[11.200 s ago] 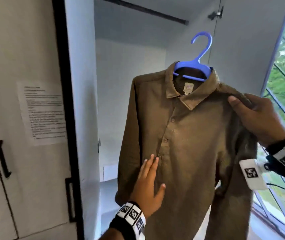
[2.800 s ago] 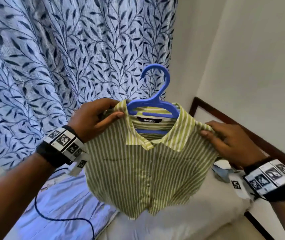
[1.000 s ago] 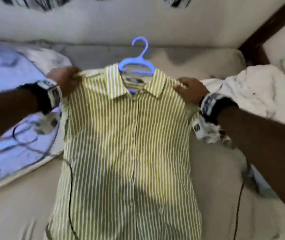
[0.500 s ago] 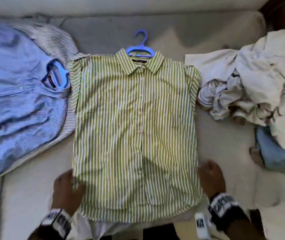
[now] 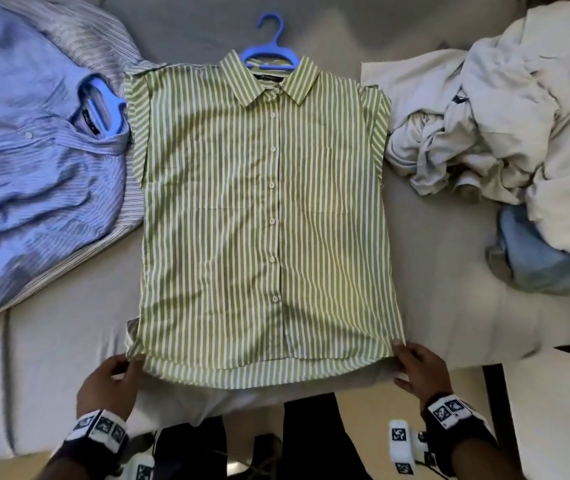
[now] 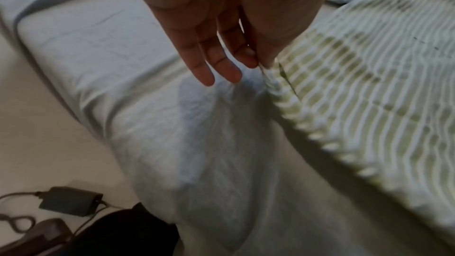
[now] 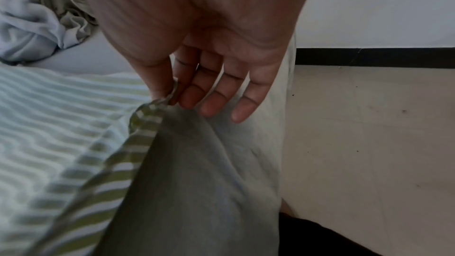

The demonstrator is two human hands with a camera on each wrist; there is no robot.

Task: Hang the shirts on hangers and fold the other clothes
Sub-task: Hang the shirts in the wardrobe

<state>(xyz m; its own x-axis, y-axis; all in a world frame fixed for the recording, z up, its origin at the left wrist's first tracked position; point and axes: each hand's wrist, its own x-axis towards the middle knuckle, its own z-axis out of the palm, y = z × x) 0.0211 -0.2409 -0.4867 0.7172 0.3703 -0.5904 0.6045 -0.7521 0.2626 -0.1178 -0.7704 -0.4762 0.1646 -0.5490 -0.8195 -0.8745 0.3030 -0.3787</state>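
Bed (image 5: 432, 271) is covered with laundry. Green striped shirt (image 5: 262, 202) is laid flat mid-bed on blue hanger (image 5: 269, 51). Blue shirt (image 5: 34, 161) at its left, crumpled pile (image 5: 505, 109) at its right. Hem corners are pinched by left hand (image 5: 110, 382) and right hand (image 5: 418, 370). Smoothing step judged; next, release, pick up by hanger.

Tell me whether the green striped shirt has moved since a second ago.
Yes. The green striped shirt, then held up by its shoulders, now lies flat on the bed, hands at its hem.
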